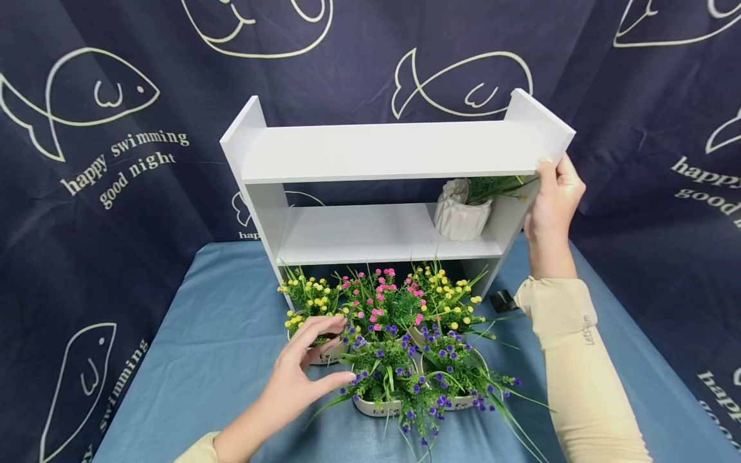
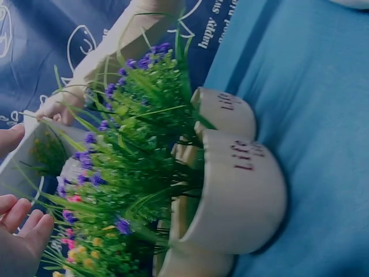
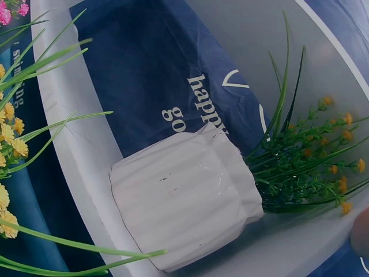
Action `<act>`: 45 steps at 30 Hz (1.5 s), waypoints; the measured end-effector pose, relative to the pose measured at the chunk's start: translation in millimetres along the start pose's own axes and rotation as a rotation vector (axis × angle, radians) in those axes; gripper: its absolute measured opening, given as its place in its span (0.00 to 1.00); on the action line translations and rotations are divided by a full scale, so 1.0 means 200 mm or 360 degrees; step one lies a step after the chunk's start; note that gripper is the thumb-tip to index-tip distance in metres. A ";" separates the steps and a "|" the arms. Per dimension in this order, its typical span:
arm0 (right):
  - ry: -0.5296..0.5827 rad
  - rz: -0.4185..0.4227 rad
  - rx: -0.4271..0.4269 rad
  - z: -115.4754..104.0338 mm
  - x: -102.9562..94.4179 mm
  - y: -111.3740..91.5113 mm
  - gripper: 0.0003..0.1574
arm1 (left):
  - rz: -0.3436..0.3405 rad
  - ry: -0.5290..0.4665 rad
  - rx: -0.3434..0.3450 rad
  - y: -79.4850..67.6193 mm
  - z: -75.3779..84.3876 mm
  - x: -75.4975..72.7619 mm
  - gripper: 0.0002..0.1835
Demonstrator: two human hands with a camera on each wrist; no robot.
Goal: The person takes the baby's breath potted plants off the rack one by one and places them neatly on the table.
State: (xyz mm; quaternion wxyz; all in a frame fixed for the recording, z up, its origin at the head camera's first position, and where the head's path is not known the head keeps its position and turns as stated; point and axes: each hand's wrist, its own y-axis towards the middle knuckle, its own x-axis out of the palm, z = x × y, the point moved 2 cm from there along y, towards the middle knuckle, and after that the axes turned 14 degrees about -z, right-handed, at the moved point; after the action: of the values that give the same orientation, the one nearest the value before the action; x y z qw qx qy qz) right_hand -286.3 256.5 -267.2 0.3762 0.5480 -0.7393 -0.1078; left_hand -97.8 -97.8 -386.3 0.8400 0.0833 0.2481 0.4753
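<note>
My right hand (image 1: pixel 554 202) grips the right side of a white shelf (image 1: pixel 376 149), the thumb at the front edge just below the top board. On the middle board stands a white ribbed flowerpot (image 1: pixel 460 220) with green leaves; its small orange flowers (image 3: pixel 346 135) show in the right wrist view. My left hand (image 1: pixel 294 373) is held with thumb and fingers spread, at the left of a potted purple-flowered plant (image 1: pixel 382 373). Nothing is held in it. Another purple plant (image 1: pixel 454 363) sits to the right, its cream pot (image 2: pixel 228 112) lettered "Life".
Behind the purple plants are a yellow-flowered plant (image 1: pixel 312 299), a pink-flowered one (image 1: pixel 379 292) and a second yellow one (image 1: pixel 446 296), before the shelf's lower opening. A small black object (image 1: pixel 502 301) lies right of the shelf. Blue cloth (image 1: pixel 191 360) covers the table.
</note>
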 end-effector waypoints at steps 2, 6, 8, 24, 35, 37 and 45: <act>0.0002 0.0002 0.0003 0.00 0.00 0.00 0.16 | -0.0007 0.0028 0.0039 0.03 0.02 -0.01 0.37; 0.0002 0.0005 0.0005 0.00 -0.01 0.00 0.16 | -0.0023 0.0100 0.0079 0.08 0.04 -0.03 0.38; 0.0003 0.0003 0.0004 0.00 -0.01 0.00 0.15 | -0.0035 0.0124 0.0068 0.11 0.06 -0.04 0.38; -0.0014 -0.0003 0.0021 0.00 0.00 0.00 0.15 | -0.0053 0.0084 -0.0002 0.35 0.09 -0.09 0.36; 0.0012 0.0008 0.0025 0.00 0.00 0.00 0.15 | -0.0091 0.0056 -0.0093 0.54 0.08 -0.15 0.35; 0.0029 0.0014 0.0032 0.00 0.00 0.01 0.14 | -0.0105 0.0068 -0.0106 0.58 0.08 -0.16 0.35; 0.0009 0.0008 0.0036 0.00 0.00 0.01 0.15 | -0.0131 0.0102 -0.0170 0.70 0.06 -0.16 0.35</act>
State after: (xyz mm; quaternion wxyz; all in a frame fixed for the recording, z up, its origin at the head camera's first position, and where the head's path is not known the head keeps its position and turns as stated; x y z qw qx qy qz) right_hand -288.0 256.3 -266.7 0.3723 0.5507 -0.7408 -0.0971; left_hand -212.0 -47.9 -312.7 0.8537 0.0129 0.2524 0.4554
